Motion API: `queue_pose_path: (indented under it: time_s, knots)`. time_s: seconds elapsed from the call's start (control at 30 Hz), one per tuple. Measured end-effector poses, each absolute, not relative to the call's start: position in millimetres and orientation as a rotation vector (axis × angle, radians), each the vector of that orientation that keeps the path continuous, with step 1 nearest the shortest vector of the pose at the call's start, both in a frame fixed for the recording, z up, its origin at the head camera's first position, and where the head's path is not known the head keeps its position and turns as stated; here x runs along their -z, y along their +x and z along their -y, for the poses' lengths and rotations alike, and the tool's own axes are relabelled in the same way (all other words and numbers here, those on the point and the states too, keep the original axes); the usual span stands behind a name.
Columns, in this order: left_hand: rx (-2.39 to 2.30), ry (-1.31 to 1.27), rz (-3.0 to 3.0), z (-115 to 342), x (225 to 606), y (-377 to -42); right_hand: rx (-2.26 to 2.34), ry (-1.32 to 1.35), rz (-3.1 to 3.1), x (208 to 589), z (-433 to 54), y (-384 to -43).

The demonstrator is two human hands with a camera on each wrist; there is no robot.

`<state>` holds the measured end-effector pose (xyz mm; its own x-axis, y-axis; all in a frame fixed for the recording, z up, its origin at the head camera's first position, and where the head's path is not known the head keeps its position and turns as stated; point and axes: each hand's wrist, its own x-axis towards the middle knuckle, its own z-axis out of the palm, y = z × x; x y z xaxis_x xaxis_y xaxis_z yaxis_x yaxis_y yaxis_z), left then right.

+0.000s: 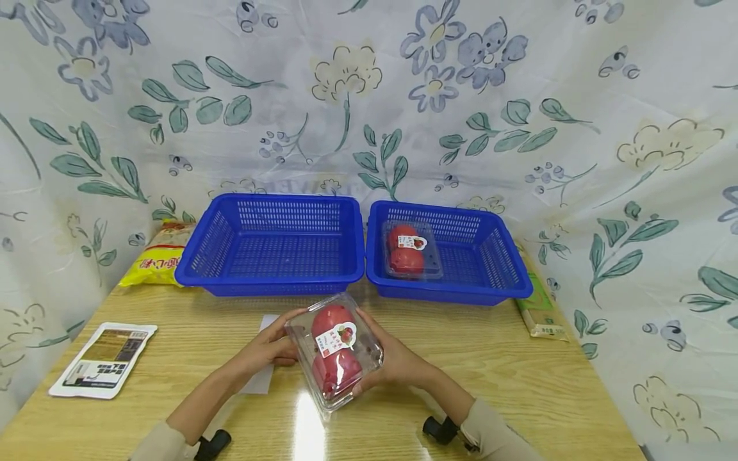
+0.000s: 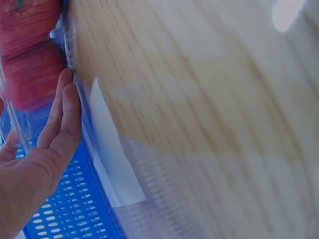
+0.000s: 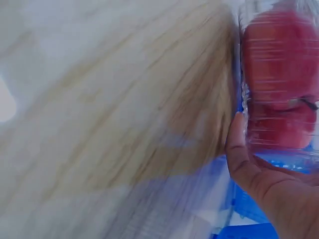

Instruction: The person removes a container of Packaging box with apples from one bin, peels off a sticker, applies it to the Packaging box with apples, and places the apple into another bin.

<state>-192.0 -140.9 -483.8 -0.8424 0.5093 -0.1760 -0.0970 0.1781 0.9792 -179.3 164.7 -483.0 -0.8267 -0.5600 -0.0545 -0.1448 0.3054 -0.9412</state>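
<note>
In the head view, a clear plastic box of red fruit (image 1: 337,352) is held tilted above the table, a white label on its lid. My left hand (image 1: 271,349) grips its left edge, and my right hand (image 1: 400,362) grips its right side. The left wrist view shows the left hand (image 2: 45,154) with its fingers along the box (image 2: 32,74). From the right wrist, the right hand (image 3: 269,184) is seen against the box's edge beside the red fruit (image 3: 281,64). Part of each hand is hidden by the box.
Behind stand two blue baskets, the left one (image 1: 271,282) and the right one (image 1: 450,294); the right holds a similar box of fruit (image 1: 406,253). A yellow bag (image 1: 152,262), a white packet (image 1: 104,362), a green packet (image 1: 542,307) and white paper (image 1: 258,383) lie around.
</note>
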Motion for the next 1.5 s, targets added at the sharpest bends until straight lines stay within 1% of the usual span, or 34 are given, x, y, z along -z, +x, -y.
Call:
queue_pose_path:
  time_s: [0.2,0.43,0.63,0.77,0.9,1.03,1.27,1.5]
  knots:
    - [-1.679,0.435,-1.991,136,474,-190,1.599,-0.593,-2.119,480,-169,-171]
    - [-1.61,0.506,-2.02,133,448,-190,1.749,-0.639,-2.005,470,-181,-161]
    - [-1.658,0.644,-1.97,133,427,-198,1.91,-0.699,-1.86,451,-200,-159]
    - [-1.702,0.614,-1.964,124,418,-211,1.938,-0.725,-1.936,431,-221,-165]
    - [-1.698,0.573,-1.99,102,412,-224,1.972,-0.697,-2.034,412,-244,-180]
    - [-1.661,0.517,-2.069,69,411,-236,2.017,-0.632,-2.095,398,-266,-197]
    - [-1.502,0.431,-2.3,10,425,-246,1.991,-0.475,-2.248,391,-301,-225]
    - [-1.404,0.252,-2.5,-30,431,-248,1.962,-0.368,-2.319,392,-323,-251]
